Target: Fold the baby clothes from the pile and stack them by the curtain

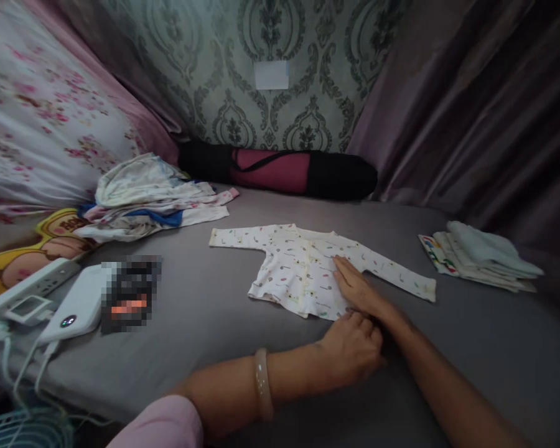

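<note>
A small white long-sleeved baby shirt [287, 267] with a sparse print and pale yellow trim lies spread on the grey bed sheet [191, 348], both sleeves stretched out sideways. My right hand [357, 289] rests flat on the shirt's right side, fingers extended toward the chest. Closed at the lower right corner of the hem is my left hand [354, 348], its fingers curled around the cloth edge; the fingertips are partly hidden. A pale bangle [262, 382] circles my left wrist. My forearms nearly cross below the shirt.
A loose heap of clothes [144, 193] lies at the back left, folded clothes [483, 255] at the right. A black and maroon long bag [280, 169] lies along the wall. At left are a white power bank [81, 298], a power strip [37, 286], cables and a yellow cushion [23, 261].
</note>
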Demonstrator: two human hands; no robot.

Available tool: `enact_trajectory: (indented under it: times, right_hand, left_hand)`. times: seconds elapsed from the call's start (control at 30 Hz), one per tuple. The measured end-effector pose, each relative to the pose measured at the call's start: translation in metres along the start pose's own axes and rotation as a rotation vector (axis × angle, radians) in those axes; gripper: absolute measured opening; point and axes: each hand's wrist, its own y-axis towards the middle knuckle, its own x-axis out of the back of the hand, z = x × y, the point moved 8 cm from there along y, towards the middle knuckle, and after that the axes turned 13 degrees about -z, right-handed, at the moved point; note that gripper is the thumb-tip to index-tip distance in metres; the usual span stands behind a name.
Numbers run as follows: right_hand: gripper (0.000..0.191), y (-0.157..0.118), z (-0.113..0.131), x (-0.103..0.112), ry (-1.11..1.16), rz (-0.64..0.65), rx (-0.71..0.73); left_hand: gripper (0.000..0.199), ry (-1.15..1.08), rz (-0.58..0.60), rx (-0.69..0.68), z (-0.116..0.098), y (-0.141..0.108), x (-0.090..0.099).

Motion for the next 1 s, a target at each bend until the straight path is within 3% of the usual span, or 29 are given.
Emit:
enact_trajectory:
  times: [0.1, 0.17, 0.23, 0.33, 0.4, 0.47, 0.6, 0.7, 0.87, 1.0]
  right_hand:
    - [0.056, -0.011, 0.003, -0.013, -0.044, 0.036, 0.031]
    - [0.058, -0.016, 0.004, -0.013, -0.082, 0.031, 0.059]
    - [0.059, -0.016, 0.003, -0.011, -0.099, 0.071, 0.060]
    - [0.058, -0.007, 0.008, -0.004, -0.096, 0.131, 0.019]
    - [0.050, 0.004, 0.026, 0.008, -0.053, 0.083, 0.003]
    - [0.040, 0.013, 0.059, 0.020, 0.056, 0.001, 0.028]
    - [0.024, 0.012, 0.145, 0.020, 0.286, 0.041, 0.229]
    - [0.023, 0.007, 0.179, 0.011, 0.285, 0.076, 0.313]
    - [0.020, 0.003, 0.180, -0.006, 0.193, 0.147, 0.325]
    - [0.015, 0.003, 0.176, -0.007, 0.133, 0.165, 0.298]
  left_hand:
    - [0.043, -0.181, 0.009, -0.092, 0.003, -0.017, 0.028]
    - [0.037, -0.286, -0.036, -0.027, 0.028, -0.030, 0.054]
    - [0.029, -0.314, -0.093, 0.164, 0.072, -0.045, 0.080]
    - [0.026, -0.194, -0.236, 0.615, 0.158, -0.083, 0.114]
    - [0.023, -0.057, -0.353, 0.871, 0.203, -0.115, 0.132]
    - [0.022, -0.012, -0.361, 1.031, 0.231, -0.140, 0.135]
    - [0.023, -0.015, -0.293, 1.122, 0.250, -0.159, 0.119]
    - [0.024, -0.022, -0.265, 1.107, 0.250, -0.156, 0.111]
    - [0.026, -0.067, -0.249, 1.105, 0.254, -0.140, 0.106]
    - [0.031, -0.060, -0.269, 1.197, 0.267, -0.131, 0.100]
